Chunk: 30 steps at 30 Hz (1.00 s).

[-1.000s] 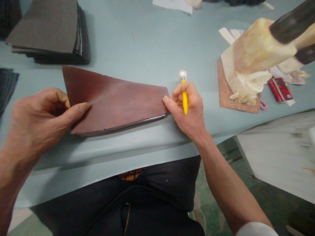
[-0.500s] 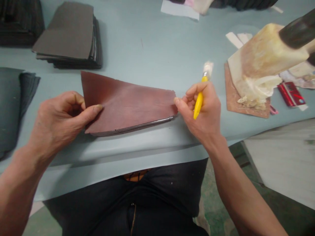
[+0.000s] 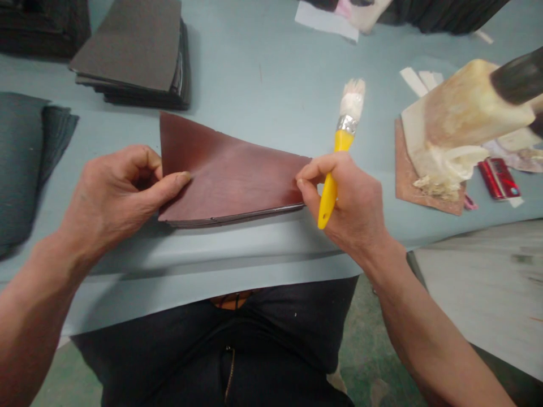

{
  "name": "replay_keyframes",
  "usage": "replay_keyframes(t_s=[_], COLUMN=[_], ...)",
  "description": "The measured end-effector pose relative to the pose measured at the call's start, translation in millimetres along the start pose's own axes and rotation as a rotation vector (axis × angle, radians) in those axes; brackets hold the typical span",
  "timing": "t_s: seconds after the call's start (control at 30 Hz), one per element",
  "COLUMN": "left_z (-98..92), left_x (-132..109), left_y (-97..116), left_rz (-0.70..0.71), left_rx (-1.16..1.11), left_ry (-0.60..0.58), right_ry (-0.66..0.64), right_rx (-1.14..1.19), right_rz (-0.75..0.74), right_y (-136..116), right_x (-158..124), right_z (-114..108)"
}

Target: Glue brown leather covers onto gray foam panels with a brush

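Note:
A stack of reddish-brown leather pieces (image 3: 237, 175) lies before me near the table's front edge, its left end curling upward. My left hand (image 3: 131, 183) pinches that left end, thumb on top and fingers behind it. In my right hand (image 3: 352, 192) is a paintbrush (image 3: 345, 133) with a yellow handle, held between the fingers, its whitish bristles pointing away from me. The thumb and fingertip of the same hand touch the stack's right end. Whether they grip the top piece there I cannot tell.
Dark pieces are stacked (image 3: 131, 51) at the back left, with a folded dark pile (image 3: 21, 164) at the left edge. On the right, a stained, whitish container (image 3: 453, 107) with a dried crust stands on a brown board (image 3: 405, 164). Beside it lies a red box (image 3: 499, 178).
The paintbrush has swung more upright in my right hand, so its bristles and metal band show fully. My right fingertips have closed in at the stack's right end. The whole view has shifted slightly.

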<state>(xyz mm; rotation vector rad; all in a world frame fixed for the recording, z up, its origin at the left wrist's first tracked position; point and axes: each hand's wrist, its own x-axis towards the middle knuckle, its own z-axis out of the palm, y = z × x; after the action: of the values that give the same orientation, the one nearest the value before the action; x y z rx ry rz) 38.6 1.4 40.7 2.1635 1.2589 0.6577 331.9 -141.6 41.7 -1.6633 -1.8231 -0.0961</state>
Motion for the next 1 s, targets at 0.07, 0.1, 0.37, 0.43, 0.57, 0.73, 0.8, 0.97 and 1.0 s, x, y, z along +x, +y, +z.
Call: replay_keyframes(t_s=[0.07, 0.1, 0.37, 0.43, 0.57, 0.73, 0.8, 0.97, 1.0], left_z=[1.3, 2.0, 1.9, 1.5, 2.0, 1.4, 0.9, 0.6, 0.7], left_x=[-0.5, -0.7, -1.0, -1.1, -1.0, -0.2, -0.8, -2.8, -3.0], left_y=[-2.6, -3.8, -4.2, -3.3, -3.4, -1.1, 0.4, 0.6, 0.4], left_rz=[-0.002, -0.002, 0.004, 0.004, -0.016, -0.022, -0.033, -0.055, -0.049], left_rx=[-0.002, -0.005, 0.006, 0.009, 0.009, -0.017, -0.057, -0.076, -0.070], left_ry=[0.009, 0.013, 0.003, 0.005, 0.015, -0.006, -0.028, -0.075, -0.075], right_ry=[-0.010, -0.008, 0.004, 0.027, 0.024, -0.014, -0.005, 0.027, 0.031], right_rx=[-0.011, -0.014, -0.006, -0.011, -0.054, -0.101, -0.129, -0.193, -0.201], right_rz=[0.009, 0.009, 0.004, -0.007, 0.014, 0.074, 0.080, 0.052, 0.044], right_y=[1.6, 1.6, 1.0, 1.0, -0.9, -5.6, -7.3, -9.5, -9.6], right_x=[-2.6, -3.6, -5.8, -6.3, -6.5, -5.4, -5.7, -7.6, -7.9], right_z=[0.2, 0.3, 2.2, 3.8, 5.9, 7.7, 9.5, 13.9, 14.4])
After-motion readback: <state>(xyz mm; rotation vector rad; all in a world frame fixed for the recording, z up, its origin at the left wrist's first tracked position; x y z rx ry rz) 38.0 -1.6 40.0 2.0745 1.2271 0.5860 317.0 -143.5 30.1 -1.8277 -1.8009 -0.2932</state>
